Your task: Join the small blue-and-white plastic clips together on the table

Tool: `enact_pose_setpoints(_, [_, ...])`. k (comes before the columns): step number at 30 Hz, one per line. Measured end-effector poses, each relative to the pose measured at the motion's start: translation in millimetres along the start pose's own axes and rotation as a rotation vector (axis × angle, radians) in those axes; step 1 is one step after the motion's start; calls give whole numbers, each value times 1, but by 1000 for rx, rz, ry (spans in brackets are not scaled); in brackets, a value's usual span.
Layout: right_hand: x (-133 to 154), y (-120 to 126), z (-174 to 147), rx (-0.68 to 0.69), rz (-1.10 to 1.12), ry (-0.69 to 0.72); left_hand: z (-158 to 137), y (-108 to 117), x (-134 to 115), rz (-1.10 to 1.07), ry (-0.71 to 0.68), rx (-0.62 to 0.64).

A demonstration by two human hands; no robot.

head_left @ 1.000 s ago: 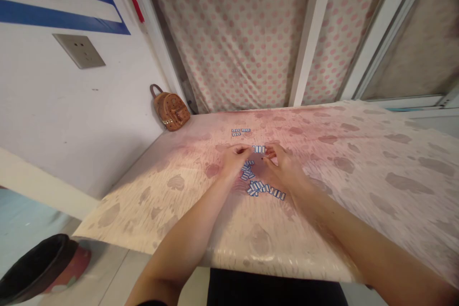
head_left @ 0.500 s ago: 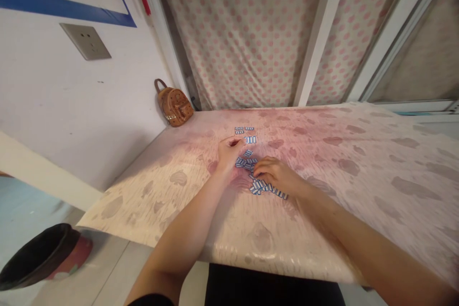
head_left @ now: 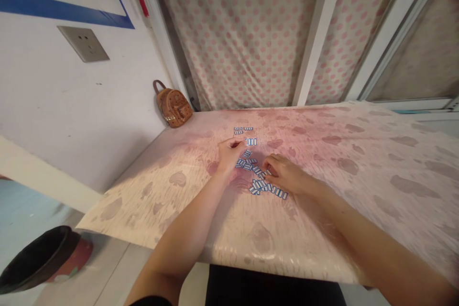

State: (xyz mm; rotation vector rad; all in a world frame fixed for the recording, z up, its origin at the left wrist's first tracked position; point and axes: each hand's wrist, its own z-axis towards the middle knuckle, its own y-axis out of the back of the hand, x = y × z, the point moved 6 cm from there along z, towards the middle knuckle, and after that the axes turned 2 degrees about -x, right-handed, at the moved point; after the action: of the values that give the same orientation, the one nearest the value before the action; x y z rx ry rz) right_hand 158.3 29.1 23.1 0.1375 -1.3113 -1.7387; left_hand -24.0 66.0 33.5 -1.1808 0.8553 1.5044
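My left hand (head_left: 231, 154) is closed in a pinch on the left end of a short row of small, flat blue-and-white pieces (head_left: 252, 142). Just below it lies a loose pile of similar striped pieces (head_left: 247, 164), some overlapping. On the pile's right side is my right hand (head_left: 285, 172), its fingers curled and the thumb and forefinger around the edge of one small piece (head_left: 267, 173). More pieces (head_left: 258, 186) fan out under this hand toward the lower right. Markings on the pieces are too small to read.
Three small groups of pieces (head_left: 238, 129) lie farther back on the patterned tablecloth (head_left: 179, 205). A brown mini backpack (head_left: 175, 107) stands at the back left corner by the wall. A dark-rimmed bin (head_left: 68, 258) is on the floor at left. A dotted curtain (head_left: 244, 33) hangs behind.
My right hand has shifted a little to the right, uncovering pieces in the middle of the pile. My left hand keeps its pinch in nearly the same place.
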Motion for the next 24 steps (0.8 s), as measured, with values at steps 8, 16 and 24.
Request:
enact_pose_setpoints(8, [1, -6, -2, 88, 9, -36, 0, -1, 5, 23, -17, 25])
enact_pose_setpoints(16, [-5, 12, 3, -134, 139, -172, 0, -4, 10, 52, -9, 54])
enact_pose_setpoints(24, [-26, 31, -2, -450, 496, -417, -10, -15, 13, 63, 30, 59])
